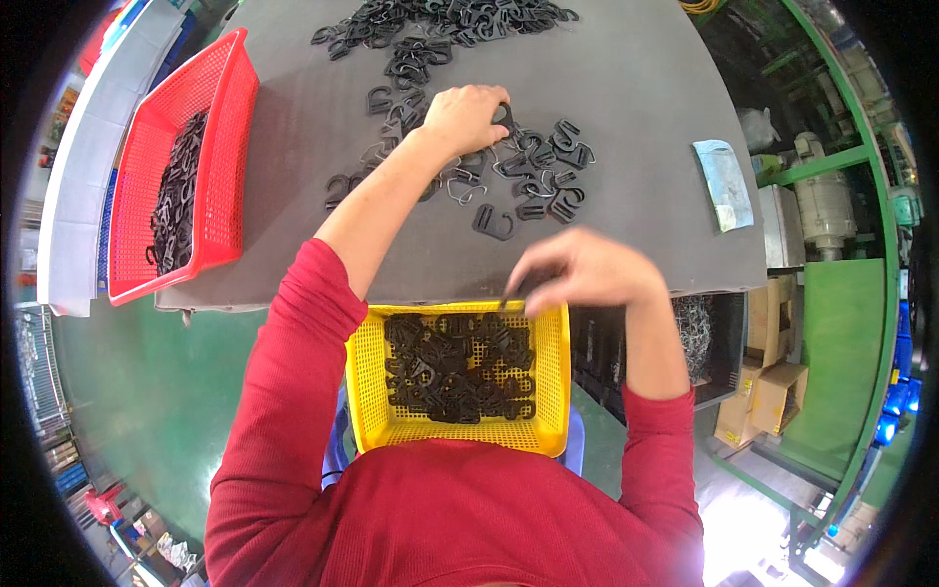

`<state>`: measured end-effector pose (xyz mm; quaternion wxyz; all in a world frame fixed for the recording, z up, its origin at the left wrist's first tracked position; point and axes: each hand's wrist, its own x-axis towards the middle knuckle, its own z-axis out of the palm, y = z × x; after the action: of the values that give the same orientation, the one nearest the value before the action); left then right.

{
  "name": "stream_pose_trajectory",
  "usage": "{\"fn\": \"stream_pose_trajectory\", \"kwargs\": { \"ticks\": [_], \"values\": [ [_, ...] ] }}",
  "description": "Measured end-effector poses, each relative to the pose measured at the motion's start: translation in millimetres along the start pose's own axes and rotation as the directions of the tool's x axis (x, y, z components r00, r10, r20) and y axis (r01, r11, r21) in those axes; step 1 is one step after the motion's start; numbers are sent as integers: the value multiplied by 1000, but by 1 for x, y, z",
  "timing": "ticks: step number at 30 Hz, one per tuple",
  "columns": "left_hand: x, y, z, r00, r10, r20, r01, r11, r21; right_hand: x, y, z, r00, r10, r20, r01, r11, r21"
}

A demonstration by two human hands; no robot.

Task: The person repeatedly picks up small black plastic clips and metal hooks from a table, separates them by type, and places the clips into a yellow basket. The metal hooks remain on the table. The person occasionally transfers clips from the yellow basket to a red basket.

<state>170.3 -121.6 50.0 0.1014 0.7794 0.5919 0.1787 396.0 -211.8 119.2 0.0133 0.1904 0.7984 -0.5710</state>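
The left hand [468, 115] is reaching out over the grey tabletop [646, 117], its fingers closing on one black hook [505, 117] at the edge of the loose pile [528, 181]. The right hand [587, 269] is hovering over the yellow basket [558, 372] on the lap, fingertips pinched together, seemingly on a thin dark piece, though motion blur is hiding it. The hooks are looking light, stiff and smooth, likely plastic, easiest pinched by the curved bend. A red basket [225, 147] is holding more.

Table left: I see a basket [220, 88] of hooks [174, 201].
Table middle: loose hooks [528, 171].
My lap: second basket [554, 372].
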Motion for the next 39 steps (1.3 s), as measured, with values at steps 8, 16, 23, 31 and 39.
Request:
{"fn": "stream_pose_trajectory", "kwargs": {
  "ticks": [8, 16, 23, 31, 39],
  "values": [
    [-15, -32, -23, 879, -441, 180, 299, 218, -929, 49, 96, -84, 349, 53, -935, -657, 726, -204],
    [-40, -65, -46, 887, -456, 75, 207, 246, -947, 55, 111, -114, 578, 344, -740, -116, 932, 344],
    [-54, -58, -50, 848, -350, 398, 322, -257, -911, 51, 80, -90, 709, 371, -600, 340, 566, 751],
    [-43, -1, -26, 915, -371, 160, 359, 928, 97, 87, 46, -57, 792, 223, -568, -541, 687, -485],
    [-65, -33, -37, 935, -313, 169, 355, 830, -430, 63, 34, -80, 806, 347, -479, -264, 936, 234]
  ]
}}
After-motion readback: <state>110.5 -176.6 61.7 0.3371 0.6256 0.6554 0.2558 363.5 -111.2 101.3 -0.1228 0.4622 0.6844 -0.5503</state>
